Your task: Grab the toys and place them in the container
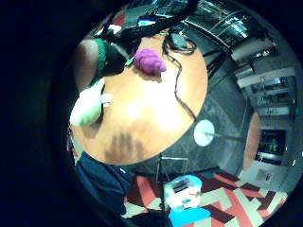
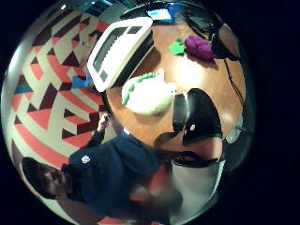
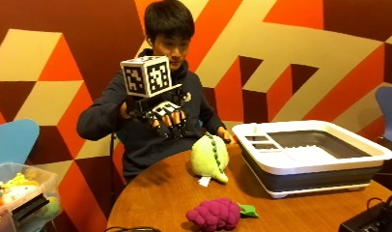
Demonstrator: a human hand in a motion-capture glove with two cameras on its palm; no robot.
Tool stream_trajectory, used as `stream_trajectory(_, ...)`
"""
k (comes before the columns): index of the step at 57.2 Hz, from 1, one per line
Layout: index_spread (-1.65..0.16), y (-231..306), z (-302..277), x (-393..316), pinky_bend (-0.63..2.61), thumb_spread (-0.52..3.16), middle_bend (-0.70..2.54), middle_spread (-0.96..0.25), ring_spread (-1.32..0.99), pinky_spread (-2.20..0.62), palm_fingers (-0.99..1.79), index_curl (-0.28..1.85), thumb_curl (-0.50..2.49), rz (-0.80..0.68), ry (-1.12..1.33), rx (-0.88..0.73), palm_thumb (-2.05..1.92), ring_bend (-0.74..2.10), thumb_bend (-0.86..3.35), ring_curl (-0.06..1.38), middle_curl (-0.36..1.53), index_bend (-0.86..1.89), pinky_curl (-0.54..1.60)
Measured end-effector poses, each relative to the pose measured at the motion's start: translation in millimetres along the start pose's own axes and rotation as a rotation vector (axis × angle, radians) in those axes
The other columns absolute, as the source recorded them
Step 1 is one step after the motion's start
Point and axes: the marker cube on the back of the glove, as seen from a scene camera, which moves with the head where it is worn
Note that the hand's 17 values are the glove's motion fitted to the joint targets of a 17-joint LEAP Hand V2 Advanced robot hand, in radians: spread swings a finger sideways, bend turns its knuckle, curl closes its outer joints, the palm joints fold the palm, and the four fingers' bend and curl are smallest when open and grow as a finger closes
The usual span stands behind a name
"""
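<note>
Outside view, going left to right: the gloved right hand (image 3: 165, 117) is hanging in the air left of center, fingers hanging relaxed and spread, holding nothing. Just down-right of it the pale green plush toy (image 3: 210, 158) is sitting on the round wooden table (image 3: 151, 193), long axis roughly upright, so I'm guessing that one's next. The purple grape plush (image 3: 214, 214) is lying at bottom center, farther from the hand. The white-rimmed gray container (image 3: 315, 159) is waiting at right.

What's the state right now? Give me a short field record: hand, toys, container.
hand: gloved right hand raised above the table, fingers hanging relaxed, holding nothing
green toy: pale green plush lying on the table beside the container
purple toy: grape plush near the table's front edge
container: white and grey tub on the table, no toys visible inside
</note>
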Motion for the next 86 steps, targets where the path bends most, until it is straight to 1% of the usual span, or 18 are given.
stream_trajectory(4,-0.08,-8.3,-3.3,1.8,0.38,0.68,0.37,-0.04,-0.10,-0.02,0.67,0.09,0.05,0.009,-0.003,-0.002,0.25,0.35,0.23,0.10,0.10,0.21,0.12)
stream_trajectory(9,-0.12,-26.1,-6.3,6.6,0.44,1.01,0.36,-0.05,-0.14,-0.02,0.54,0.13,0.10,0.025,-0.011,-0.013,0.26,0.36,0.28,0.14,0.13,0.15,0.18)
stream_trajectory(15,-0.17,-56.1,-0.9,14.9,0.70,1.24,0.29,-0.04,-0.13,-0.01,0.16,0.08,0.15,0.050,0.016,-0.032,0.26,0.40,0.30,0.18,0.15,-0.02,0.28)
stream_trajectory(18,-0.19,-74.4,6.1,21.9,0.84,1.29,0.22,-0.03,-0.09,0.00,-0.04,0.07,0.17,0.074,0.032,-0.070,0.27,0.36,0.31,0.17,0.16,0.00,0.32)
stream_trajectory(28,-0.21,-126.0,51.2,48.8,1.00,1.36,0.18,-0.01,-0.04,0.02,-0.23,0.06,0.22,0.135,0.091,-0.220,0.27,0.31,0.28,0.17,0.20,0.02,0.36)
stream_trajectory(34,-0.20,-145.7,83.5,63.4,0.95,1.35,0.18,-0.01,-0.03,0.03,-0.26,0.07,0.24,0.169,0.138,-0.301,0.26,0.27,0.25,0.17,0.23,0.06,0.35)
stream_trajectory(42,-0.18,-163.1,119.9,78.8,0.82,1.32,0.10,0.02,-0.01,0.03,-0.32,0.15,0.25,0.190,0.188,-0.334,0.27,0.11,0.21,0.15,0.22,0.19,0.32)
stream_trajectory(48,-0.18,-169.6,136.6,80.8,0.71,1.30,0.05,0.03,-0.01,0.03,-0.24,0.27,0.28,0.172,0.133,-0.296,0.31,0.05,0.21,0.10,0.18,0.48,0.29)
stream_trajectory(49,-0.18,-170.1,138.1,80.5,0.71,1.30,0.06,0.03,0.00,0.03,-0.25,0.27,0.28,0.168,0.129,-0.285,0.31,0.06,0.20,0.10,0.18,0.48,0.30)
stream_trajectory(51,-0.19,-170.8,140.3,79.5,0.64,1.31,0.07,0.02,0.00,0.03,-0.16,0.34,0.30,0.158,0.119,-0.259,0.39,0.03,0.24,0.08,0.17,0.70,0.28)
stream_trajectory(52,-0.19,-171.1,141.0,78.7,0.65,1.31,0.08,0.02,0.00,0.03,-0.19,0.34,0.31,0.153,0.111,-0.246,0.40,0.05,0.24,0.08,0.17,0.69,0.28)
stream_trajectory(53,-0.20,-171.4,141.4,77.9,0.60,1.31,0.09,0.02,-0.01,0.03,-0.12,0.40,0.33,0.148,0.100,-0.232,0.46,0.04,0.27,0.06,0.17,0.87,0.27)
stream_trajectory(59,-0.20,-172.1,139.3,73.1,0.57,1.26,0.17,-0.01,-0.02,0.03,-0.04,0.50,0.39,0.129,0.027,-0.170,0.60,0.08,0.31,0.03,0.19,1.14,0.27)
stream_trajectory(61,-0.19,-171.4,136.7,70.8,0.53,1.19,0.26,-0.05,-0.04,0.02,0.07,0.54,0.42,0.127,-0.002,-0.162,0.61,0.09,0.30,0.03,0.22,1.24,0.26)
stream_trajectory(67,-0.16,-166.9,114.2,55.4,0.52,1.09,0.36,-0.11,-0.08,0.01,0.09,0.60,0.47,0.084,-0.105,-0.112,0.65,0.12,0.27,0.02,0.28,1.33,0.26)
stream_trajectory(73,-0.13,-163.4,58.5,27.0,0.52,1.04,0.43,-0.15,-0.12,0.00,0.08,0.64,0.51,0.002,-0.240,-0.005,0.65,0.15,0.24,0.03,0.32,1.35,0.28)
stream_trajectory(80,-0.11,-164.8,1.7,-37.9,0.52,1.03,0.50,-0.19,-0.16,-0.01,0.11,0.66,0.55,-0.115,-0.429,0.180,0.65,0.18,0.22,0.04,0.35,1.32,0.29)
stream_trajectory(86,-0.10,-174.7,-17.1,-100.0,0.51,1.02,0.56,-0.22,-0.20,-0.01,0.14,0.67,0.58,-0.213,-0.527,0.272,0.66,0.20,0.20,0.07,0.38,1.28,0.29)
